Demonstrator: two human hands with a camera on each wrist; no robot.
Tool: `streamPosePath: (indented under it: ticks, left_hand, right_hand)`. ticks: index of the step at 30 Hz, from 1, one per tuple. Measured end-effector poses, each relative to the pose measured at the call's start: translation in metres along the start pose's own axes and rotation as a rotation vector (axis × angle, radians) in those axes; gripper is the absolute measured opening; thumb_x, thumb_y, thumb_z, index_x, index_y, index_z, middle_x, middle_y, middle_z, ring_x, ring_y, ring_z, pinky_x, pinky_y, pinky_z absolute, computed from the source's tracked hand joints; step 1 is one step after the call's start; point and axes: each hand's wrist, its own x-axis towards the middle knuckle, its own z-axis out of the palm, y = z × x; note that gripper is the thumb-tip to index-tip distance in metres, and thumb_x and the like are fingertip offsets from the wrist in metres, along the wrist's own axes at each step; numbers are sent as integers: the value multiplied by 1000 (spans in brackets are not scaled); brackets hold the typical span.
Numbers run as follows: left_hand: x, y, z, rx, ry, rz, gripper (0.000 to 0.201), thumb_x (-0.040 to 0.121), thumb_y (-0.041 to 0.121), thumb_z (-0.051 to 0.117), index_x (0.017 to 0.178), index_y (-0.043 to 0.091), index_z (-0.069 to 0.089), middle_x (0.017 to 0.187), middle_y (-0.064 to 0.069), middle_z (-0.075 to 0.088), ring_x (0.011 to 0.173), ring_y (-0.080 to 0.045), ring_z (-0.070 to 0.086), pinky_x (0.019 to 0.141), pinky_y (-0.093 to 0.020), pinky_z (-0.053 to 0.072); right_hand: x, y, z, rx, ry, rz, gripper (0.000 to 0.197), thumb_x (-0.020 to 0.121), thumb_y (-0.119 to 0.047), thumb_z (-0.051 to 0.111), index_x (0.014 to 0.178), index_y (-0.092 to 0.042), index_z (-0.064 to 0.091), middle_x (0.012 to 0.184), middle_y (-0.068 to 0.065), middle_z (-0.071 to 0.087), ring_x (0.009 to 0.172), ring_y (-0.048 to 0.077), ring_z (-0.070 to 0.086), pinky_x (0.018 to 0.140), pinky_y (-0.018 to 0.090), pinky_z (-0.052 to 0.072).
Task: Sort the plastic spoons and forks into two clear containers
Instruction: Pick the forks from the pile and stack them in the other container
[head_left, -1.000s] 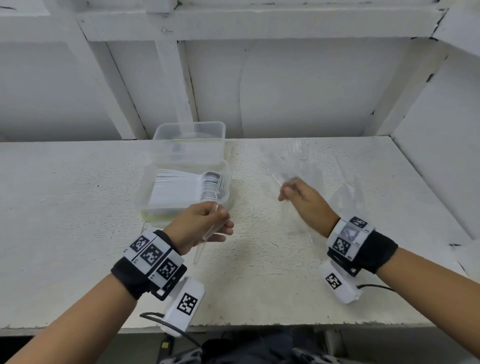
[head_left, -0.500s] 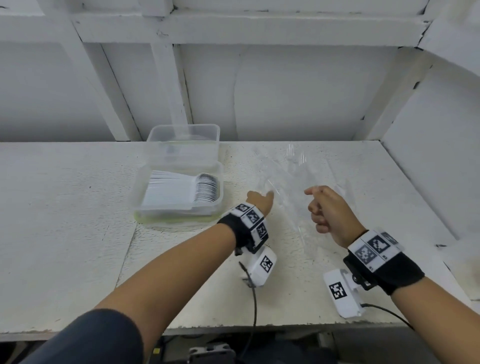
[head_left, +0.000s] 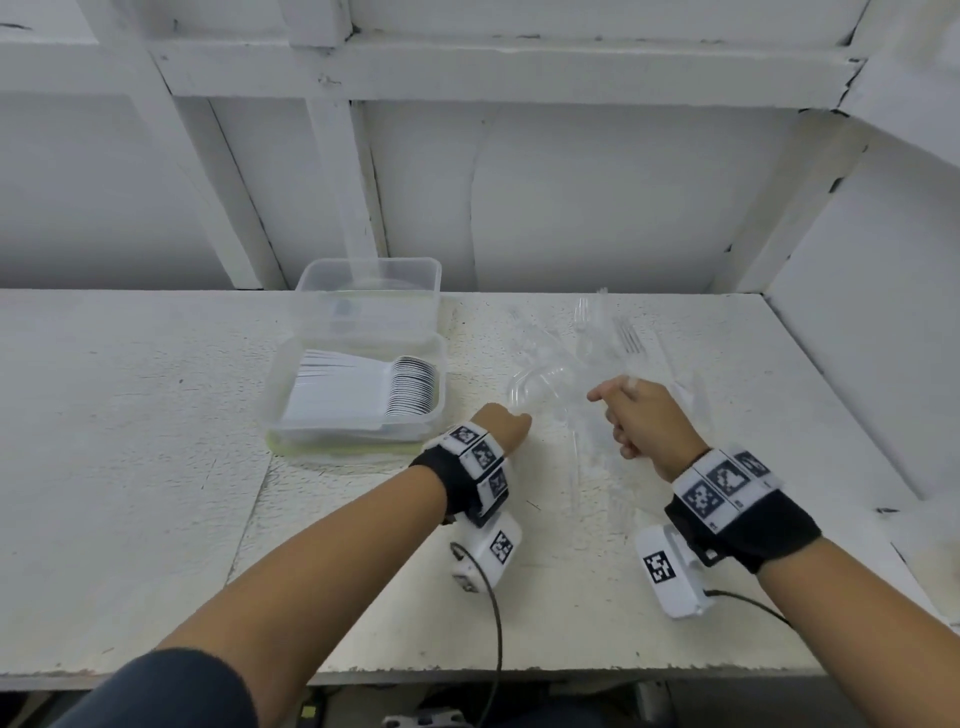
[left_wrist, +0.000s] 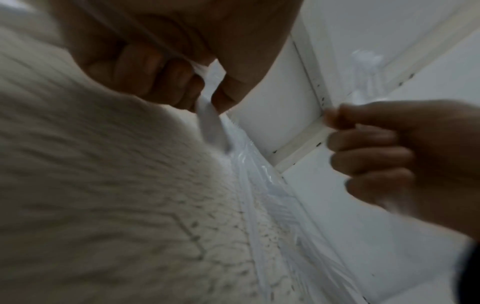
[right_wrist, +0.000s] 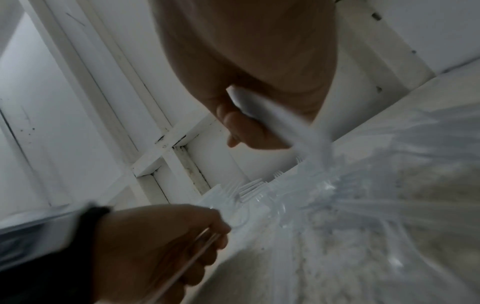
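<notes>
Having swung across from the spoon container (head_left: 358, 395), the left hand (head_left: 503, 427) now pinches a clear utensil (left_wrist: 211, 115) from the tabletop pile (head_left: 582, 374) beside the right hand (head_left: 641, 415), its grip curled round another, so sorting continues.

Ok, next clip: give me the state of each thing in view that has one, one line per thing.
near container: open, holds a neat stack of spoons.
far container: open, contents unclear.
loose clear cutlery: unsorted pile on the table.
left hand: grips a clear utensil handle.
right hand: pinches a clear utensil handle.
</notes>
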Motion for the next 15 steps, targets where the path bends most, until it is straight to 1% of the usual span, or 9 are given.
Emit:
streamPosePath:
  ticks: [2, 4, 5, 6, 7, 9, 11, 13, 15]
  left_hand:
    - [-6, -17, -9, -52, -9, 6, 33, 95, 18, 40, 62, 15, 40, 64, 1, 40, 56, -12, 38, 54, -23, 33]
    - [-16, -31, -19, -188, -55, -17, 31, 95, 13, 36, 64, 14, 41, 62, -1, 42, 53, -12, 39, 50, -23, 33]
    - [-22, -38, -24, -286, -82, -31, 30, 95, 9, 35, 66, 12, 41, 61, -3, 43, 51, -14, 41, 48, -25, 36]
    - [-30, -43, -31, -394, -105, -50, 29, 95, 7, 34, 67, 10, 42, 60, -6, 45, 48, -16, 45, 44, -24, 39]
    - [-37, -48, -37, -468, -124, -60, 28, 96, 6, 33, 69, 8, 42, 60, -8, 46, 45, -17, 48, 41, -22, 41]
    - [-48, -57, -47, -517, -155, -43, 27, 99, 9, 32, 74, 8, 42, 59, -9, 49, 41, -16, 52, 40, -22, 43]
    - [-56, -61, -56, -507, -163, 0, 25, 101, 14, 32, 80, 9, 45, 59, -7, 50, 41, -14, 49, 42, -22, 40]
    - [-62, -63, -63, -495, -135, 27, 24, 101, 15, 33, 83, 10, 48, 60, -4, 48, 40, -11, 44, 40, -19, 34]
    - [-65, -63, -66, -485, -100, 50, 22, 101, 16, 34, 85, 12, 50, 60, -2, 46, 39, -8, 39, 38, -17, 30]
  right_hand:
    - [20, -10, 7, -113, -18, -38, 26, 99, -18, 36, 101, -12, 61, 73, -1, 47, 55, 12, 41, 47, 22, 37]
    - [46, -19, 18, -298, -19, -67, 31, 100, -19, 34, 111, -10, 63, 98, 2, 59, 83, 19, 56, 73, 29, 47]
    - [60, -23, 26, -411, -25, -78, 33, 99, -19, 35, 116, -8, 62, 112, 5, 61, 100, 22, 57, 86, 32, 46]
    - [74, -26, 33, -516, -37, -79, 34, 99, -20, 36, 119, -7, 60, 122, 7, 60, 109, 25, 56, 94, 34, 44]
    - [85, -29, 40, -608, -56, -75, 33, 99, -20, 37, 119, -5, 58, 124, 10, 59, 110, 27, 56, 94, 35, 45]
    - [101, -32, 53, -765, -111, -78, 26, 97, -17, 42, 110, -2, 57, 108, 14, 62, 92, 27, 60, 77, 32, 48]
    - [111, -30, 61, -890, -131, -95, 15, 93, -14, 47, 83, -5, 54, 81, 11, 60, 61, 20, 53, 52, 24, 40]
    - [120, -24, 66, -971, -126, -95, 25, 88, -12, 53, 65, -9, 45, 68, 7, 54, 51, 15, 46, 44, 21, 33]
    - [124, -19, 69, -1010, -148, -93, 25, 84, -9, 56, 63, -11, 42, 63, 4, 51, 50, 15, 47, 43, 20, 33]
